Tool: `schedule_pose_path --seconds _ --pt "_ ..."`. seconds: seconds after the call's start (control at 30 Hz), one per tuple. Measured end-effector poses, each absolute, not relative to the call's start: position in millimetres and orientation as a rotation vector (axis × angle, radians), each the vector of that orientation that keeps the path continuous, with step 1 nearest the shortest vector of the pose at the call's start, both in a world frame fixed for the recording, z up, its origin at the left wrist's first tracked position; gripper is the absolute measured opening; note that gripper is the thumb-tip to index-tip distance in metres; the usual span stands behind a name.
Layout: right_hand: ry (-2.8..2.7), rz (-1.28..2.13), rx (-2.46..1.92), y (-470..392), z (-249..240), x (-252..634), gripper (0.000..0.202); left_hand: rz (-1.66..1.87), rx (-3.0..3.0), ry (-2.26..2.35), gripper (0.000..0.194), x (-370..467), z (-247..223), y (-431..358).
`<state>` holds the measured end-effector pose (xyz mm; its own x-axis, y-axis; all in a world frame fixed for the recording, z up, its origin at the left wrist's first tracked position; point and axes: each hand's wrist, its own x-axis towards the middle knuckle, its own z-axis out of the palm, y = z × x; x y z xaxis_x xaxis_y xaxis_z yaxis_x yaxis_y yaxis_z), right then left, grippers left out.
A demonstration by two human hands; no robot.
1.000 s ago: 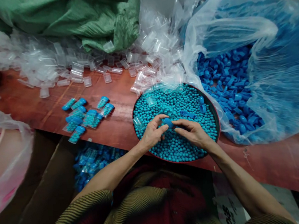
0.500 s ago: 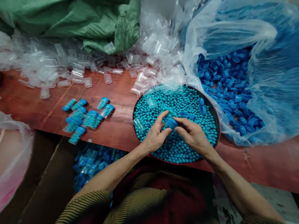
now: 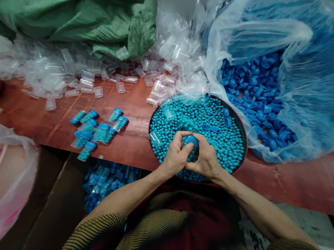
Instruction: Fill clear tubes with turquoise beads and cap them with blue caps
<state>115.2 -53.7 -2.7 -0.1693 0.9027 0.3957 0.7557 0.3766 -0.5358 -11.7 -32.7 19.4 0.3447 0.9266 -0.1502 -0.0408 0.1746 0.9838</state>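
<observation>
Between both hands, just above a round tray (image 3: pixel 244 141) full of small turquoise balls (image 3: pixel 167 127), is a small clear container with a blue cap (image 3: pixel 190 140). My left hand (image 3: pixel 175 154) grips it from the left, fingers and thumb closed round its side. From the right, my right hand (image 3: pixel 207 156) is also closed on it, and the fingers hide most of its lower part. Loose blue caps (image 3: pixel 227 118), a blue piece (image 3: pixel 210 128) and a clear empty container (image 3: pixel 155 139) lie on the balls.
Left of the tray lie several filled, blue-capped containers (image 3: pixel 103 133). Clear containers (image 3: pixel 98 92) are heaped along the back under a green sack (image 3: pixel 79 21). A plastic bag (image 3: pixel 314 122) of blue caps (image 3: pixel 257 88) stands right. More filled containers (image 3: pixel 109 181) sit below the table edge.
My right hand has come lower and closer to the left, wrapping round the container. The container now stands more upright, its blue cap facing up.
</observation>
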Motion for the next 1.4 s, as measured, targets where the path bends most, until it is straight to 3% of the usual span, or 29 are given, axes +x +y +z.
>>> schedule_pose_path --seconds 0.33,0.57,0.83,0.93,1.03,1.13,1.4 --pt "-2.239 0.465 -1.390 -68 9 108 0.087 0.801 1.463 1.070 0.032 -59 21 -39" --pt "-2.118 0.232 -1.552 -38 14 150 0.028 1.045 1.610 1.732 0.037 -155 16 -21" --pt "-2.382 0.028 -1.736 -26 1 151 0.014 0.908 2.010 2.275 0.041 -170 1 4" --pt "-2.385 0.021 -1.760 -22 0 153 0.017 0.964 2.212 2.042 0.035 -132 9 -8" --pt "-2.378 0.027 -1.696 -23 3 155 0.019 0.767 2.434 1.561 0.031 -77 14 -21" --pt "-2.323 0.153 -1.564 -30 5 154 0.020 0.516 2.476 1.369 0.033 -31 8 -23" --pt "-2.451 0.270 -1.479 -34 -5 169 0.023 0.551 1.906 1.109 0.023 -18 -13 5"
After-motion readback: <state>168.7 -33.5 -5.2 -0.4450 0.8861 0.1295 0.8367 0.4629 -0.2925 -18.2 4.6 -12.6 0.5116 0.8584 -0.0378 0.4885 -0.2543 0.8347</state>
